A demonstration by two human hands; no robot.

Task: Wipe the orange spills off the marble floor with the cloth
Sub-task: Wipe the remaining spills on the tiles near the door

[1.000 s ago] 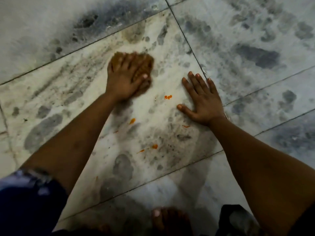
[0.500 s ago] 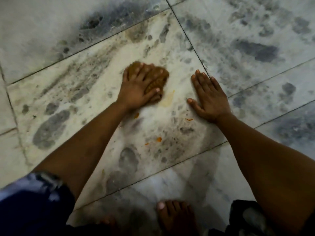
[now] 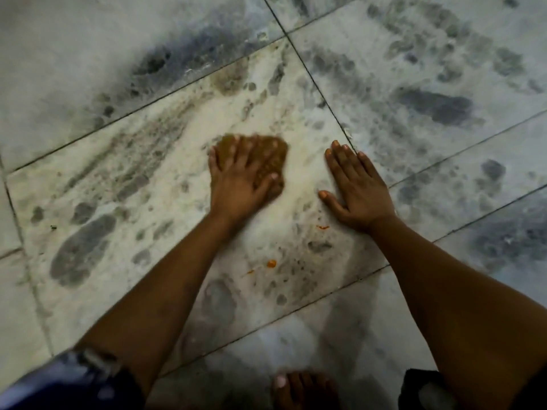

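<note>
Change: since the picture half a second back, the orange smear that lay between the two hands no longer shows, so the cloth has swept over it; the spot by the left wrist is gone from view too.
Cloth: brown, bunched flat on the pale marble tile, pinned under the left hand; it is the landmark for every place below.
Left hand: lies on top of the cloth with fingers spread fairly wide and the thumb hooked round the cloth's near right edge, probably so that the pad cannot slip out while it is pushed about.
Right hand: flat and wide on the marble floor just to the right of the cloth, holding nothing; by its place it looks like a prop for the person's weight while leaning forward.
Orange spills left: one blob well nearer the person than the cloth, with a faint streak just to its left; a thin mark near-right of the cloth, close to the right wrist.
Stage: partly done, as I judge; the marble right around the cloth looks clean, the nearer spots wait.
Foot: bare toes at the bottom edge, far nearer than the cloth.
</note>
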